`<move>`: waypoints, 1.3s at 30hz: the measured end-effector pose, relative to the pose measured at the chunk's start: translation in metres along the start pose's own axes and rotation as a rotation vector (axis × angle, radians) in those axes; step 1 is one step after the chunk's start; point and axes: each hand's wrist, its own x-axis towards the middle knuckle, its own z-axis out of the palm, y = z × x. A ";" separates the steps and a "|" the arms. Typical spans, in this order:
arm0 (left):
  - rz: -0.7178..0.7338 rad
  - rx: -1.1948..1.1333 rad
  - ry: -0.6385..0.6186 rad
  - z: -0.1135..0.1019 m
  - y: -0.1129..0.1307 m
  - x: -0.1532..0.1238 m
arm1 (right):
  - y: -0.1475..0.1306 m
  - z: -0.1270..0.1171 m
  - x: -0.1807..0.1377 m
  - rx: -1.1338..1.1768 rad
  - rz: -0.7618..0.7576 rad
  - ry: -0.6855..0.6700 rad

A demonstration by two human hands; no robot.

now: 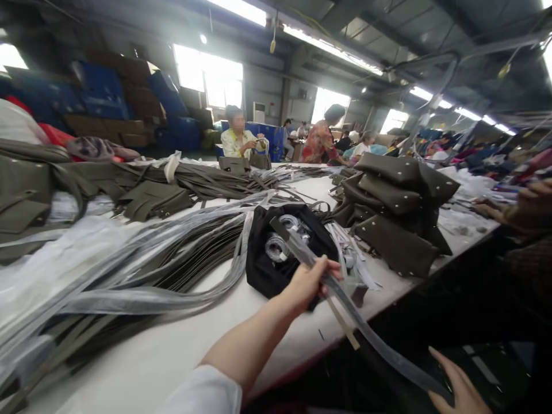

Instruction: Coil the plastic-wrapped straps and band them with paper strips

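My left hand [308, 279] is closed around a long dark strap in a clear plastic sleeve [375, 339]. One dark end of the strap points up over a black cloth bag [267, 282], while the rest slopes down to the lower right. A narrow beige strip [345, 328] hangs just below my left hand. At the bottom right edge, partly cut off, my right hand [459, 388] has its fingers apart around the strap's lower stretch. Rolls of clear tape-like material [276, 247] lie on the black bag.
Olive straps [202, 247] and plastic sleeves cover the table's left side. Folded olive leather-like pieces with studs [397, 201] are stacked at the right. Paper strips [351, 253] lie between. A co-worker [241, 141] sits across the table; another person's hands [526, 204] are at the far right.
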 end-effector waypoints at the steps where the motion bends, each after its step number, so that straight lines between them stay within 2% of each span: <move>1: -0.066 0.003 -0.100 0.010 -0.018 -0.002 | -0.023 0.003 -0.005 0.033 -0.097 -0.065; 2: -0.138 -0.006 -0.223 0.020 -0.036 -0.006 | -0.051 0.008 -0.011 0.087 -0.153 -0.131; 4: -0.231 -0.019 -0.405 0.036 -0.068 -0.015 | -0.108 0.019 -0.024 0.225 -0.158 -0.315; 6: -0.267 0.004 -0.504 0.044 -0.086 -0.021 | -0.146 0.030 -0.031 0.394 -0.065 -0.369; 7: -0.268 0.023 -0.519 0.044 -0.089 -0.022 | -0.154 0.034 -0.033 0.448 -0.013 -0.394; 9: -0.247 0.066 -0.486 0.038 -0.080 -0.017 | -0.151 0.034 -0.033 0.480 0.074 -0.410; 11: -0.216 0.129 -0.410 0.025 -0.059 -0.008 | -0.133 0.026 -0.030 0.442 0.113 -0.375; 13: -0.231 0.234 -0.421 0.009 -0.033 0.000 | -0.117 0.011 -0.028 0.404 0.119 -0.339; 16: -0.374 0.361 -0.694 -0.009 -0.005 0.005 | -0.115 -0.013 -0.025 0.359 0.083 -0.312; 18: -0.482 0.388 -0.875 -0.012 0.002 0.004 | -0.125 -0.024 -0.024 0.323 0.034 -0.284; 21: -0.587 0.387 -0.980 -0.006 -0.003 0.000 | -0.138 -0.031 -0.023 0.268 -0.005 -0.270; 26: -0.616 0.320 -0.916 0.004 -0.011 -0.005 | -0.135 -0.036 -0.018 0.230 -0.005 -0.267; 29: -0.767 0.014 -0.897 0.007 -0.008 -0.009 | -0.140 -0.029 -0.020 0.192 -0.026 -0.327; 31: -0.778 -0.253 -0.804 0.012 -0.008 -0.013 | -0.155 -0.013 -0.026 0.176 -0.037 -0.422; 33: -0.661 -0.446 -0.641 0.022 -0.010 -0.017 | -0.179 0.008 -0.036 0.178 -0.029 -0.535; 35: -0.515 -0.514 -0.470 0.034 -0.015 -0.022 | -0.205 0.027 -0.044 0.251 -0.045 -0.642; 37: -0.397 -0.460 -0.352 0.045 -0.020 -0.028 | -0.225 0.037 -0.049 0.379 -0.122 -0.699; 39: -0.287 -0.319 -0.281 0.050 -0.021 -0.032 | -0.235 0.036 -0.048 0.503 -0.175 -0.705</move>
